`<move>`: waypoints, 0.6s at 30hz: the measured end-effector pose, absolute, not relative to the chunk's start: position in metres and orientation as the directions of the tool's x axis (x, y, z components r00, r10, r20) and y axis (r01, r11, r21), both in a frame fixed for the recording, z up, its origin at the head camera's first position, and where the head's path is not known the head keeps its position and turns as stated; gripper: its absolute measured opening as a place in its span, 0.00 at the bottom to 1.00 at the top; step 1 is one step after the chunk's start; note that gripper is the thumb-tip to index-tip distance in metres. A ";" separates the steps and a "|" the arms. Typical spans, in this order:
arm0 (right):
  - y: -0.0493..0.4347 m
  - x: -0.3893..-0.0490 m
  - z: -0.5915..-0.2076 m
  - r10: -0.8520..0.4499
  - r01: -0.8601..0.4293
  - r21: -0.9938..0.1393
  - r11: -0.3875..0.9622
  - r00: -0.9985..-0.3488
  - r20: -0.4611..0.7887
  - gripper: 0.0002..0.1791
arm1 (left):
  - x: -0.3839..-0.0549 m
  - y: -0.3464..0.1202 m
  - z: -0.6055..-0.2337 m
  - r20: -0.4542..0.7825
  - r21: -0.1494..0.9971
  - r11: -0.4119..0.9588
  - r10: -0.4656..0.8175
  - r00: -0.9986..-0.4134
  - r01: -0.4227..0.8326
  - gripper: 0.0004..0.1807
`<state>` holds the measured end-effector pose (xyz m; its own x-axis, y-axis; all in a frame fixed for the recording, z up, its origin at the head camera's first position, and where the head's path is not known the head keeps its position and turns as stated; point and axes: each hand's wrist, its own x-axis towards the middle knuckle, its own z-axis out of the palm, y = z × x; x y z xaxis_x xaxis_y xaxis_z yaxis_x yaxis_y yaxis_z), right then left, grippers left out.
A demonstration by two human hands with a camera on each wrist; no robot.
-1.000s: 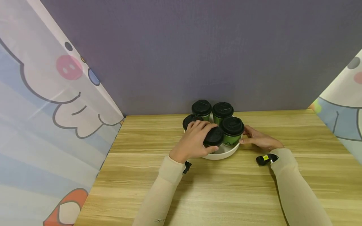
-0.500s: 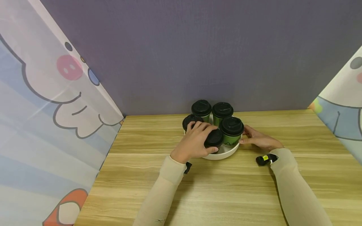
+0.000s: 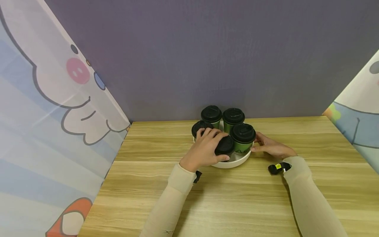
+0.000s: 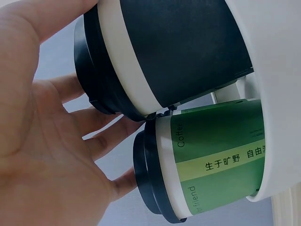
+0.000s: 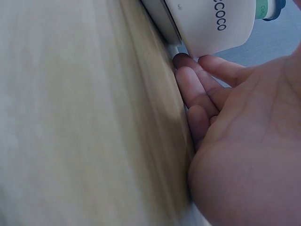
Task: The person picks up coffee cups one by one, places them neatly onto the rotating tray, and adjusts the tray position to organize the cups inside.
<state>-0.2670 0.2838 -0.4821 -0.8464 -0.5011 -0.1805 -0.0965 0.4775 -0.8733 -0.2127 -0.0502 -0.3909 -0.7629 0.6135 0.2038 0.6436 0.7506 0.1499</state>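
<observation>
A round white tray (image 3: 232,163) with a raised wall holds several paper coffee cups with black lids. My left hand (image 3: 204,149) grips the front coffee cup (image 3: 224,144) from above, thumb on its near side and fingers spread over the lid. In the left wrist view, this cup (image 4: 183,47) has a dark sleeve, and a green-sleeved cup (image 4: 216,155) stands beside it, with a fingertip at its lid. My right hand (image 3: 273,146) rests low against the tray's right side. In the right wrist view, its loosely bent fingers (image 5: 193,87) touch the lower edge of the lettered white wall (image 5: 221,28).
More lidded cups (image 3: 211,113) stand at the tray's back and left, and another (image 3: 243,133) at its right. The wooden table (image 3: 237,204) meets a grey wall panel (image 3: 189,59) close behind the tray. Cartoon-printed curtains (image 3: 35,131) border the sides.
The head view has shifted very slightly. Both hands, the cups and the tray keep their places.
</observation>
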 end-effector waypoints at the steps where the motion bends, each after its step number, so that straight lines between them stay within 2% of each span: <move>1: 0.284 -0.267 -0.482 -0.503 -0.098 -0.874 0.476 -0.846 -0.179 0.48 | -0.213 -0.050 -0.391 0.206 0.152 0.750 0.614 -0.762 0.644 0.43; 10: 0.282 -0.267 -0.482 -0.501 -0.091 -0.880 0.467 -0.847 -0.178 0.49 | -0.212 -0.051 -0.388 0.210 0.160 0.745 0.615 -0.760 0.647 0.43; 18: 0.284 -0.265 -0.480 -0.502 -0.076 -0.884 0.462 -0.844 -0.190 0.50 | -0.212 -0.055 -0.382 0.236 0.217 0.727 0.609 -0.758 0.652 0.39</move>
